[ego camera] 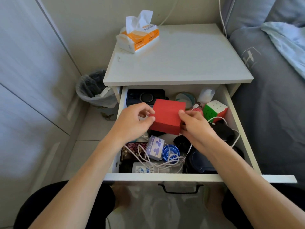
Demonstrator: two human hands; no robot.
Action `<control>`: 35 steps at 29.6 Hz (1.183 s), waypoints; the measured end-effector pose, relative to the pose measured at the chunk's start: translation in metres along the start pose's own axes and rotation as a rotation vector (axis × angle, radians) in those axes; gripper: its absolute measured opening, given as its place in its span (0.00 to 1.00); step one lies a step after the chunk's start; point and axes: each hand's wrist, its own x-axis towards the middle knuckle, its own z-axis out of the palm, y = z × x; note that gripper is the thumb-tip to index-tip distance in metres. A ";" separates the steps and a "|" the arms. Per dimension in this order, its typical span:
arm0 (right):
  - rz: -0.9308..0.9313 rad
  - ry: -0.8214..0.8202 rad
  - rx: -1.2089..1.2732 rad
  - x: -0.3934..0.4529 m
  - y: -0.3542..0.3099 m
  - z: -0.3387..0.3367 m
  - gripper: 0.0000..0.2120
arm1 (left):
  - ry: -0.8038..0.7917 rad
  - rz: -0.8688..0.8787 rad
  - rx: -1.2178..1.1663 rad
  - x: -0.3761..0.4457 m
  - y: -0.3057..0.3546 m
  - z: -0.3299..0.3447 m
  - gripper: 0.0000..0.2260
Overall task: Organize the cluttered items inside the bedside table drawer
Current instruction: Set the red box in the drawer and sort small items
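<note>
Above the open drawer (244, 142), both hands are holding a red box (167, 115) clear of the clutter.

The left hand (132, 120) is pinching the box's left edge between thumb and curled fingers while the right hand (196, 125) is gripping its right corner, probably to keep it level over the tangle. Beneath it are lying a white cable (165, 164), a blue yo-yo (170, 152) and a puzzle cube (214, 110); a tissue pack (140, 36) is sitting on the tabletop (189, 60), which likely offers room for sorting.
</note>
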 end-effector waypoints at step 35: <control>-0.539 -0.337 -1.344 0.007 -0.007 -0.024 0.05 | -0.212 0.129 0.595 -0.003 -0.019 0.016 0.07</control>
